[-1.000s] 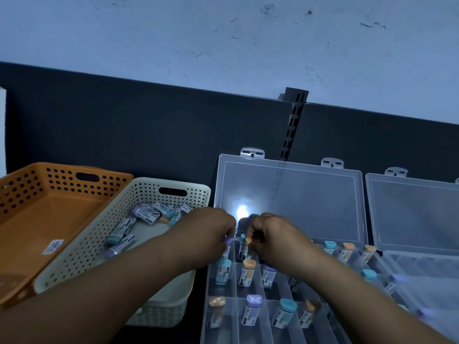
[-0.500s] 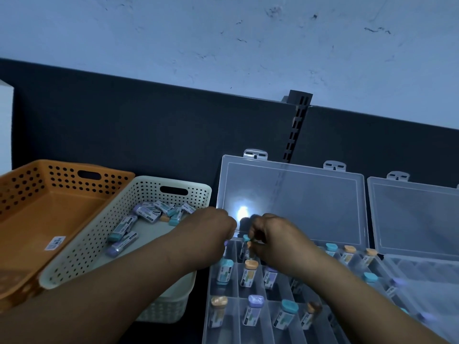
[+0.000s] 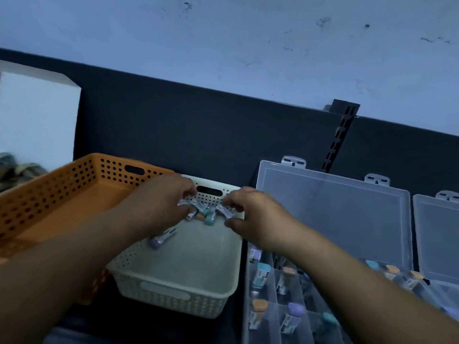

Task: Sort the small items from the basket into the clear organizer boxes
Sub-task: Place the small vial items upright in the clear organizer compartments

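Observation:
The white perforated basket (image 3: 173,294) sits in the middle, with a small pile of capped tubes (image 3: 207,216) at its far end. My left hand (image 3: 161,202) reaches over that pile, its fingers curled down onto a small tube (image 3: 185,202). My right hand (image 3: 250,214) comes in from the right, with finger and thumb pinching another small tube (image 3: 225,211). A purple-capped tube (image 3: 161,240) lies alone nearer in the basket. The clear organizer box (image 3: 270,316) lies open on the right, with tubes standing in several compartments.
An orange perforated basket (image 3: 62,194) stands left of the white one, touching it. The organizer's raised lid (image 3: 332,214) leans back against the dark panel (image 3: 198,130). A second open clear box (image 3: 437,234) is at the far right. A white block (image 3: 37,115) stands at the far left.
Both hands have left the organizer's back compartments and moved left into the far end of the white basket. The view has swung left and down with them.

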`<control>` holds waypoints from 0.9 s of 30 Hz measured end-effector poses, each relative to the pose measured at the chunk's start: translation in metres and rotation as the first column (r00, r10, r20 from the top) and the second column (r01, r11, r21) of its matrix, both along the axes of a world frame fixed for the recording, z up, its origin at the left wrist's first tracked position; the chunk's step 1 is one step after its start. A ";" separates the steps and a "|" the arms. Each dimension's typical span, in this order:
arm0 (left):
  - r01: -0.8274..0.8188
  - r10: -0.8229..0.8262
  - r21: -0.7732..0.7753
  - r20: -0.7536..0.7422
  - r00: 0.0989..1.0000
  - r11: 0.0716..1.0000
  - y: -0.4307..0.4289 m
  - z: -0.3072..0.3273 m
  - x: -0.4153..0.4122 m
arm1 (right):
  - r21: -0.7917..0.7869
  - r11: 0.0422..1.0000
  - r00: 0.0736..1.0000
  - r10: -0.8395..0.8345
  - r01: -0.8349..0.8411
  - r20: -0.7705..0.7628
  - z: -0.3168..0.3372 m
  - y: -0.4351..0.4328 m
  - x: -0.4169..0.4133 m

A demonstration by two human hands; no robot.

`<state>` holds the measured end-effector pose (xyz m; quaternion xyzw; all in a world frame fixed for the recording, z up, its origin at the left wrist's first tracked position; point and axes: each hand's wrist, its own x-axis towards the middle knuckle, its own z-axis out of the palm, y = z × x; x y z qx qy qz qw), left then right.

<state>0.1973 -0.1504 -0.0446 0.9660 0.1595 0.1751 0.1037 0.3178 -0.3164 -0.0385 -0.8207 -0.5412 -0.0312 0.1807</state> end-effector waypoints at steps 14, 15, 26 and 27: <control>-0.093 0.087 -0.103 -0.062 0.994 0.990 0.041 -0.024 -0.041 | -0.404 0.887 0.972 0.234 -0.222 -0.020 -0.043 0.122 -0.023; -0.089 0.083 -0.115 -0.055 0.995 0.989 0.041 -0.025 -0.041 | -0.413 0.888 0.976 0.219 -0.202 -0.007 -0.045 0.123 -0.022; -0.086 0.080 -0.141 -0.052 0.995 0.986 0.040 -0.023 -0.045 | -0.617 0.773 0.973 0.224 -0.148 0.046 -0.037 0.109 -0.029; -0.088 0.081 -0.122 -0.058 0.995 0.989 0.039 -0.022 -0.045 | -0.597 0.786 0.980 0.198 -0.157 0.003 -0.032 0.105 -0.028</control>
